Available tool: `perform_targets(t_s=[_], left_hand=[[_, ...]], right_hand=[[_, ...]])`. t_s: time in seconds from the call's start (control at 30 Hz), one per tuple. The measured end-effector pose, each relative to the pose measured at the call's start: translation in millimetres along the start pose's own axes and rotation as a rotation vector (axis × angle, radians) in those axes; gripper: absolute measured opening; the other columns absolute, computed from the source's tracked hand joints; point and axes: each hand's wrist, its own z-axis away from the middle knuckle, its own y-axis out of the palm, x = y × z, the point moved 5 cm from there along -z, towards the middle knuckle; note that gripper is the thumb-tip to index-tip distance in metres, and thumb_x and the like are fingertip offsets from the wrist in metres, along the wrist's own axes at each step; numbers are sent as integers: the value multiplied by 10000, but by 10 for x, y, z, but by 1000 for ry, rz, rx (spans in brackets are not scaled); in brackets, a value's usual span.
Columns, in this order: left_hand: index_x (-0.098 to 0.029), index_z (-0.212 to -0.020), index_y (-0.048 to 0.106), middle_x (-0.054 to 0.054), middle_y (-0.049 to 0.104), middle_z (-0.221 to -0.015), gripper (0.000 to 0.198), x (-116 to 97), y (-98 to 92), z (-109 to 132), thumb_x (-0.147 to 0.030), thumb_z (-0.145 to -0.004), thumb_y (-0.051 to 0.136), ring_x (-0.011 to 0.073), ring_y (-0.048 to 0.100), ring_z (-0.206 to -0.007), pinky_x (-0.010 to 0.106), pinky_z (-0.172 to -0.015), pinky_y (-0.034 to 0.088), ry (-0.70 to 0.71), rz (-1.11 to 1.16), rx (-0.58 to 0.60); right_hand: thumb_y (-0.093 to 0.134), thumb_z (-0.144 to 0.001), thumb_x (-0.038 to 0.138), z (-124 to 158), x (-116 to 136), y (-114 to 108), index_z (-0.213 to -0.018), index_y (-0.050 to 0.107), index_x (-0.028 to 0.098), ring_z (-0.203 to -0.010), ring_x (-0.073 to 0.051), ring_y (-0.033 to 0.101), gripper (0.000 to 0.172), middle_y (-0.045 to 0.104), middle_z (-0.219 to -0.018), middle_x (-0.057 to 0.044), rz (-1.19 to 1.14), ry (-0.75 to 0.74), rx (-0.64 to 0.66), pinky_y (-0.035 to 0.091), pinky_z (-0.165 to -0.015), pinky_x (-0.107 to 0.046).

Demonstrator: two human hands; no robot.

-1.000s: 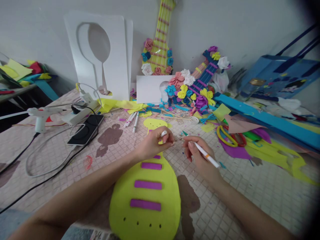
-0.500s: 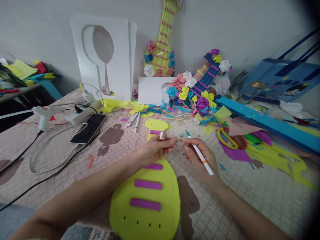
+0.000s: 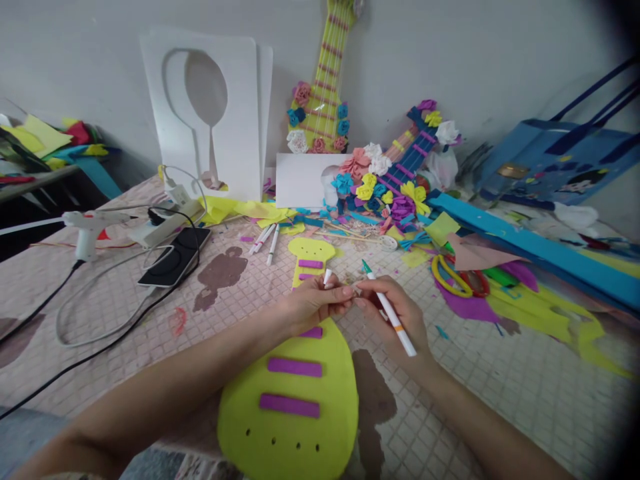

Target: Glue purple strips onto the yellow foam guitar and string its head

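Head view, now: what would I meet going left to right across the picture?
Hot glue gun, black smartphone, white markers, left hand, green-tipped marker in the right hand, yellow-handled scissors, blue bag.

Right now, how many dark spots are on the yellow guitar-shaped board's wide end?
4 dark oval spots in a row below the lowest purple strip on the yellow guitar-shaped board: two left, two right of centre. More may lie outside the frame.

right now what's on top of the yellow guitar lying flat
Purple strips cross the yellow guitar, with dark spots near both ends. Anything the left hand covers, partway along, is hidden.
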Motion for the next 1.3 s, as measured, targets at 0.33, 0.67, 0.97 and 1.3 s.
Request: perform_targets(t_s=[0.33,0.67,0.97,1.3], left_hand=[[-169,-606,314,1,683,-663,575,-68,51,17,-225,-515,879,85,633,-582,181,-571,469,140,-212,53],[-159,-597,346,18,710,-751,499,-182,51,17,-191,-585,844,94,644,-666,205,-640,481,315,-275,114],[-163,-596,346,22,700,-693,521,-164,66,19,-259,-568,857,102,638,-622,210,-608,482,282,-323,104],[-189,-663,323,-9,665,-597,570,-101,18,52,-375,-548,850,89,604,-507,201,-528,485,294,-305,-125]], right_hand=[[585,-849,206,13,13,-25,-930,643,255,-673,-138,533,111,539,-772,-4,41,-49,-6,432,-572,-273],[451,-935,205,71,-53,-125,-1159,606,319,-645,-111,529,295,560,-926,-20,-134,4,-87,441,-505,-256],[546,-873,138,30,53,-80,-1062,623,287,-792,-148,577,253,551,-892,-23,153,-139,-15,484,-649,-282],[586,-820,65,53,93,-11,-947,602,267,-736,-134,595,239,546,-818,-5,383,-321,-78,488,-631,-247]])
